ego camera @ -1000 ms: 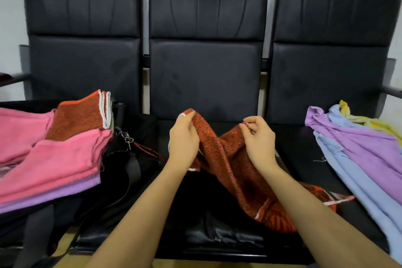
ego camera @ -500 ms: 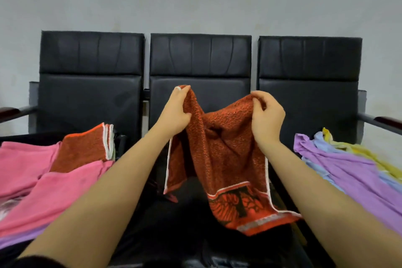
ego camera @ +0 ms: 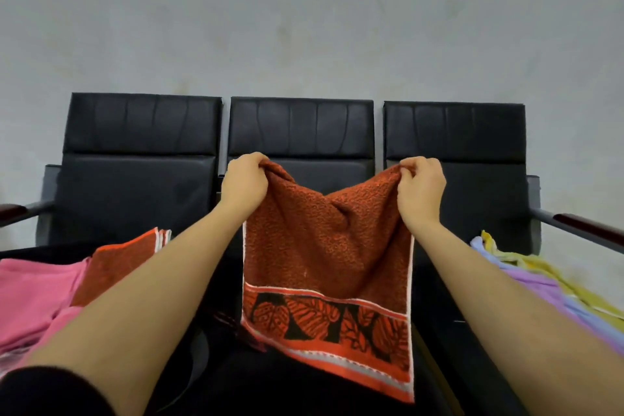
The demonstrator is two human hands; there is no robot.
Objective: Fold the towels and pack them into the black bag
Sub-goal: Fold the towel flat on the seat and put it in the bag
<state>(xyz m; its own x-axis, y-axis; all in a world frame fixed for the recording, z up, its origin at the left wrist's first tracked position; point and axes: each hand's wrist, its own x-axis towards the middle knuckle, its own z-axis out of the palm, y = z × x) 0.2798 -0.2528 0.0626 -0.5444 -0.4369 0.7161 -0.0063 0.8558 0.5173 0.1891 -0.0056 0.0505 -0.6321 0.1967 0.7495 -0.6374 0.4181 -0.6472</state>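
Note:
An orange-brown towel with a leaf-patterned border hangs spread in front of the middle seat. My left hand grips its top left corner and my right hand grips its top right corner, both raised to backrest height. The top edge sags between them. Folded pink towels and a folded orange towel lie stacked on the left. The black bag shows only as dark fabric and a strap under my left forearm, mostly hidden.
Three joined black chairs stand against a grey wall. Loose purple, blue and yellow towels lie heaped on the right seat. A metal armrest juts out at the right, another at the far left.
Both hands lifted the orange towel off the seat and moved apart, spreading it flat. The camera tilted up, showing more wall.

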